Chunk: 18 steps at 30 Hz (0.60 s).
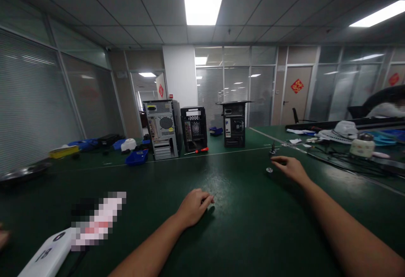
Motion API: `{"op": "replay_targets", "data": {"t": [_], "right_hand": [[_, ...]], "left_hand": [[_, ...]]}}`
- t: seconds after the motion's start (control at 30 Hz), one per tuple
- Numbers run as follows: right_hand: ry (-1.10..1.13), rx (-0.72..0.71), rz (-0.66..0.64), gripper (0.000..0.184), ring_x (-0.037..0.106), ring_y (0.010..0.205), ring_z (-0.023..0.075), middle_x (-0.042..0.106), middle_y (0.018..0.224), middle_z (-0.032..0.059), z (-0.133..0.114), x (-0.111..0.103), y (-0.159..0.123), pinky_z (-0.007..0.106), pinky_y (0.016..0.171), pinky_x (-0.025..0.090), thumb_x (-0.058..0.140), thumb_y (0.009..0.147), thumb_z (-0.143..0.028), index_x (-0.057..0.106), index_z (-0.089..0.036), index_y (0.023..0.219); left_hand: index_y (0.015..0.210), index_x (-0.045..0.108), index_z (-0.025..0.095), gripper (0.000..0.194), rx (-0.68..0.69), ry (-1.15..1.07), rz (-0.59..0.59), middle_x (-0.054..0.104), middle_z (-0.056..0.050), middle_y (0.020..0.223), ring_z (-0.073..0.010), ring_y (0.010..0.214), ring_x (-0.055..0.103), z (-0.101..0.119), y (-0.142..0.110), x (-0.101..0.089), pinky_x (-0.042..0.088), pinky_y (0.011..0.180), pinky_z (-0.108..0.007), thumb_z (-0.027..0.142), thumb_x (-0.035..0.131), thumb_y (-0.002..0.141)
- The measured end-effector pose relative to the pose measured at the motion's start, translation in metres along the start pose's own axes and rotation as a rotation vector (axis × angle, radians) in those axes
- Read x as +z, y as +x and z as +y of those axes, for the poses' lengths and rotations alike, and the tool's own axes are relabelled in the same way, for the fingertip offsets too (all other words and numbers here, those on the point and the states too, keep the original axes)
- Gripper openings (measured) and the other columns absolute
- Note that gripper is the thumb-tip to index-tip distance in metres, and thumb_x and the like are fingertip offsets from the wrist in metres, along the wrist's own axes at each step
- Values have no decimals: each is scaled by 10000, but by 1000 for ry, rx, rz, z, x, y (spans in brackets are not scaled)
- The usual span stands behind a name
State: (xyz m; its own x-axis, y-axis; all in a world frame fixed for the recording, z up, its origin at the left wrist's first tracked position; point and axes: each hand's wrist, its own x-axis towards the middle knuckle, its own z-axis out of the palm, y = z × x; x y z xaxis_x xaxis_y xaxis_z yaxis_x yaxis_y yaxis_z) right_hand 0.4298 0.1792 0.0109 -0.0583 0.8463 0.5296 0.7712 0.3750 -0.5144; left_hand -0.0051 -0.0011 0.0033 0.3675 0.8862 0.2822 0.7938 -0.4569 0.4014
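Low over the green table [240,234], my left hand [194,207] has its fingers curled in and thumb against them. Whatever is in that closed hand is too small or hidden to make out. Farther out to the right, my right hand [292,169] reaches forward, with thumb and forefinger slightly apart. Just beyond its fingertips stands a small dark upright piece [272,149]; I cannot tell whether they touch it. A small silvery round piece [269,170] lies close by, left of the thumb.
Computer cases [166,131] stand at the back, a red-handled screwdriver [201,150] before them. Blue trays [137,157] are at left. A white device [47,253] lies front left, near another person's hand [4,238]. Cables [335,163], a white jar [362,146] and a white cap [344,130] are right.
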Motion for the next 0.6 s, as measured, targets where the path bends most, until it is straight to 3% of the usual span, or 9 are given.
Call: {"op": "replay_targets", "data": {"t": [0.33,0.43,0.6], "right_hand": [[-24,-44,-231,307,687,1013,244,753,1078,58,-11,9,-1,345,927,515,622,802,-356,754,-226,1046],[-25,-33,-228,282,688,1010,243,757,1064,52,-13,12,-1,346,943,505,629,785,-308,766,-230,1019],[89,120,-154,270,686,997,258,762,1024,63,-13,14,-4,362,930,498,678,746,-331,775,-223,973]], "left_hand": [[918,732,222,433,-14,16,-7,632,-33,775,-191,823,567,1,-1,-2,357,750,-285,420,362,1025],[923,732,222,440,-23,18,-20,640,-38,793,-195,839,567,4,-2,-4,362,751,-285,421,353,1025],[936,732,225,441,-41,17,-31,644,-43,823,-202,861,567,8,-3,-6,371,751,-284,426,350,1023]]}}
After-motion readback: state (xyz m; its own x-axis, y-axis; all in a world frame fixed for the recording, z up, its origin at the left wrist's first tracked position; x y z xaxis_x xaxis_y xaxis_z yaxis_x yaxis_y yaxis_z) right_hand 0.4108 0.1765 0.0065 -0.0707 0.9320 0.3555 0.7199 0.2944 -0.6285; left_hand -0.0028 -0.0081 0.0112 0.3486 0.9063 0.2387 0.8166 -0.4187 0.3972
